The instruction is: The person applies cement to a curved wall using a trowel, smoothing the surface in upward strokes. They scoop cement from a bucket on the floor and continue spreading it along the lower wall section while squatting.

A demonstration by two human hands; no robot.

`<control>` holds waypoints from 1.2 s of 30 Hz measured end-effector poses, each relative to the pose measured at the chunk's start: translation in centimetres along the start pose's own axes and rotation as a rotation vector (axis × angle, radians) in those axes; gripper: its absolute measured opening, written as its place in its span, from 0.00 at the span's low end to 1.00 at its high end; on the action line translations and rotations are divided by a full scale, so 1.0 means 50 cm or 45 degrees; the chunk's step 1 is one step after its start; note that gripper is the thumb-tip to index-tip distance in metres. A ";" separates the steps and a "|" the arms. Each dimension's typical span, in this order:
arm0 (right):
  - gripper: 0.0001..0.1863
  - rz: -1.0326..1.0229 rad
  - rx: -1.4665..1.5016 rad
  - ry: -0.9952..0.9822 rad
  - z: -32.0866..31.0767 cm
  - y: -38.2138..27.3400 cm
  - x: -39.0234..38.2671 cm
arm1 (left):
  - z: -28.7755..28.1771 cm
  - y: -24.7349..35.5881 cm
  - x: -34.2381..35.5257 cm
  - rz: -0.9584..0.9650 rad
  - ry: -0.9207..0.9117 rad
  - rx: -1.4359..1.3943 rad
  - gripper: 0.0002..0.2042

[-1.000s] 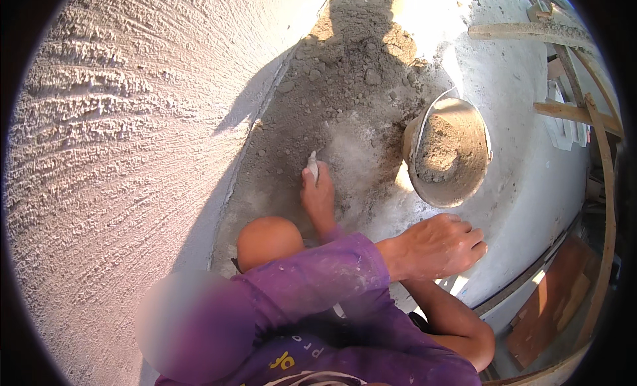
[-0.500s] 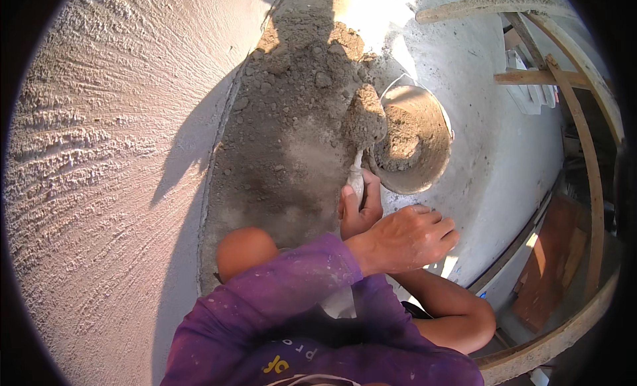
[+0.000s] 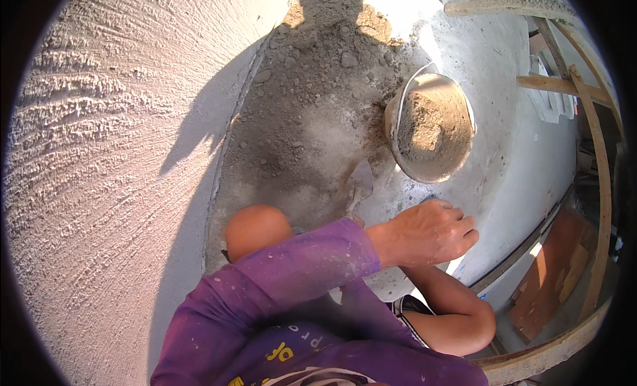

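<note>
My left hand [image 3: 430,232] reaches across in a purple sleeve, fingers curled; whatever is in them is hidden. Behind that forearm, my right hand [image 3: 356,221] is mostly hidden at the handle of a trowel [image 3: 360,179], whose dusty blade shows over grey-brown dry mix [image 3: 279,127] on the floor. A dented bucket [image 3: 454,150] with a wire handle stands just beyond my left hand, partly filled with the same material. My bare knee [image 3: 259,227] is at the left.
A rough plastered wall [image 3: 113,174] runs along the left. Timber pieces [image 3: 600,174] cross at the right, over a pale ledge [image 3: 534,207] and reddish boards [image 3: 541,273]. A curved-looking beam [image 3: 541,356] lies at the lower right.
Half a second ago the trowel was heaped beside the bucket; now its blade is lower, without the heap, and my right hand has drawn back behind my left forearm.
</note>
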State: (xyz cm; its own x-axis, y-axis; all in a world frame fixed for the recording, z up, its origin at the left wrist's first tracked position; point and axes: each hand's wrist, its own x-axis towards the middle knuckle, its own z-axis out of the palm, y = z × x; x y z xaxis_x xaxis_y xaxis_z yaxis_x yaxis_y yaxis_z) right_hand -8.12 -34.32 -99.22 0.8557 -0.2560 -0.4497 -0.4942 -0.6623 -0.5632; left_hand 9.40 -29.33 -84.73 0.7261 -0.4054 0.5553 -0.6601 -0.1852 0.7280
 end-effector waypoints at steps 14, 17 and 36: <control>0.13 0.162 1.035 -0.894 0.170 -0.272 0.169 | -0.006 0.014 -0.008 -0.052 0.111 0.058 0.06; 0.13 0.076 0.988 -0.771 0.061 -0.297 0.162 | -0.024 0.014 -0.007 -0.025 0.117 0.047 0.06; 0.20 -0.121 -0.051 -0.011 -0.067 -0.026 0.031 | -0.008 0.004 0.005 0.003 0.033 -0.002 0.04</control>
State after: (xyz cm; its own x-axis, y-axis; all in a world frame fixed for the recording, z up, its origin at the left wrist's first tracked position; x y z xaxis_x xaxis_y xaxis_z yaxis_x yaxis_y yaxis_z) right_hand -5.64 -36.22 -96.89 0.8970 -0.1847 -0.4015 -0.4040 -0.7111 -0.5754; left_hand 9.51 -29.10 -84.28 0.7293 -0.3825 0.5674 -0.6616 -0.1828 0.7272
